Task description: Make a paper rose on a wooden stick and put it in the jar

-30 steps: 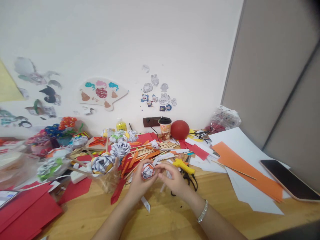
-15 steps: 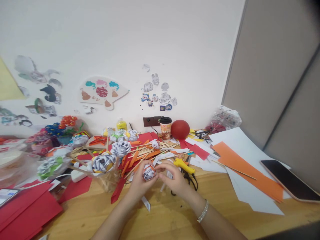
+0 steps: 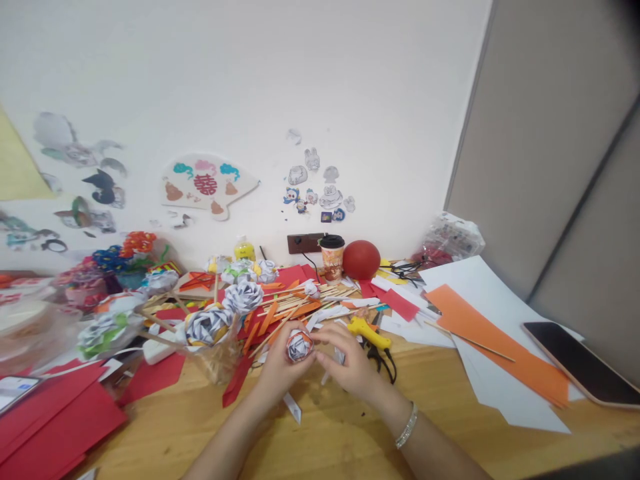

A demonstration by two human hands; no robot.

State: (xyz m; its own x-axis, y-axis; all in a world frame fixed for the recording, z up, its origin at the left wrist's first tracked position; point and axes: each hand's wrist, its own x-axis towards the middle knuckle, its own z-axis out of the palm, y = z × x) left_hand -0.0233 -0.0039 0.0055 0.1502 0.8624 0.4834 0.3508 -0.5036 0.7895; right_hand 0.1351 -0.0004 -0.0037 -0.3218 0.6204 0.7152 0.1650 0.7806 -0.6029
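My left hand [image 3: 278, 367] is closed around a small rolled paper flower [image 3: 299, 346], white with grey print and red-orange edges. My right hand [image 3: 350, 362] sits just to its right, fingers pinched at the flower's side. A silver bracelet [image 3: 405, 425] circles my right wrist. A white paper strip [image 3: 291, 406] hangs below my left hand. Both hands hover above a wooden table [image 3: 330, 433], in front of a heap of wooden sticks and orange paper strips [image 3: 287, 303].
A yellow glue gun [image 3: 369, 332] lies right of my hands. Finished paper flowers [image 3: 207, 325] stand on sticks to the left. Red paper sheets [image 3: 55, 420] lie at far left, orange paper [image 3: 495, 343] and a phone [image 3: 583, 363] at right. A cup [image 3: 332, 257] and red ball [image 3: 361, 259] stand by the wall.
My right-hand fingers have closed in on the flower's right side. The flower has turned slightly in my left hand. The view has shifted a little.
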